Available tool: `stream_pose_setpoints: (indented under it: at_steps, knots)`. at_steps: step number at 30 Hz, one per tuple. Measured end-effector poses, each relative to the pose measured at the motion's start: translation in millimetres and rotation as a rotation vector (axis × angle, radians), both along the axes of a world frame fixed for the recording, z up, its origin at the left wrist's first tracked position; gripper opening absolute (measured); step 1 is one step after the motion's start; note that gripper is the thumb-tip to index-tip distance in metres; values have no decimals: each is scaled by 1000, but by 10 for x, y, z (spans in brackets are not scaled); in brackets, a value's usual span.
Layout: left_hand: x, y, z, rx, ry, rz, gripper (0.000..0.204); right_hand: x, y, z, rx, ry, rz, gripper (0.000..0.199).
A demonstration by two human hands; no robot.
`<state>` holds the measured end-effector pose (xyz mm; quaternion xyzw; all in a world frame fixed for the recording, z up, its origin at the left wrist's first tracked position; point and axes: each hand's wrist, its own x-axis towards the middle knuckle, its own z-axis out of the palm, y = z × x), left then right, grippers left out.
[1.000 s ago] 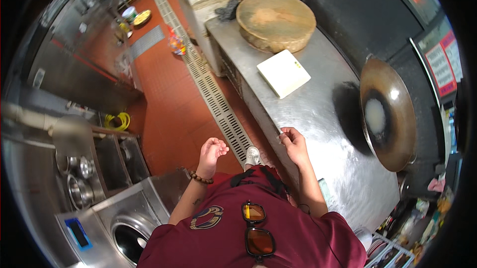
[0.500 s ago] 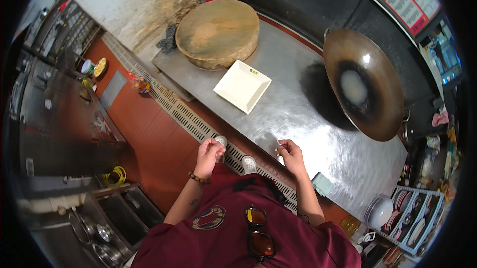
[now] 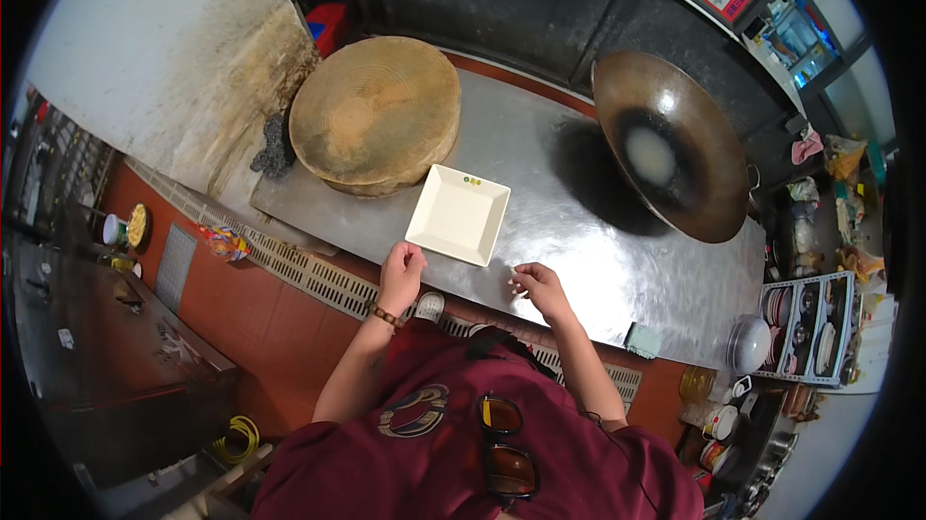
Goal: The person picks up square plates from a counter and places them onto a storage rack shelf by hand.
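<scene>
A square cream plate (image 3: 459, 214) with slanted sides and a small printed mark lies on the steel table, close to its front edge. At the plate's near left corner is my left hand (image 3: 401, 274), fingers curled closed; whether it touches the rim or holds anything is hidden. My right hand (image 3: 543, 291) is just right of the plate, over the table's front edge. Its thumb and fingers are pinched together, with a small pale spot at the tips that I cannot make out.
A thick round wooden chopping block (image 3: 376, 115) sits behind the plate, beside a dark scrunched cloth (image 3: 274, 147). A large wok (image 3: 675, 149) stands tilted at the right. Nearer are a folded green cloth (image 3: 642, 340), a clear bowl (image 3: 748, 344) and a dish rack (image 3: 808, 327). A drain grate (image 3: 318, 281) runs below.
My view has shifted, and I stand closer to the table. Both hands have moved forward toward the plate, the left one now at its near left corner.
</scene>
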<state>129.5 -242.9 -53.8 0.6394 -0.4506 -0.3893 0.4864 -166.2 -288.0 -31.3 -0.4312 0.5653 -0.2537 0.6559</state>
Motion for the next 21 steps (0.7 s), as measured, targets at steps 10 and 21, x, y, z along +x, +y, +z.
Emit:
stream_pose_setpoints:
  at_steps: [10,21]
  knots:
    - [383,-355,-94,127,-203,-2,37,682,-190,-121,58,29,-121,28]
    - [589,-519,-277,154,-237,-148,38,784,-161,-298,44,123,-291,27]
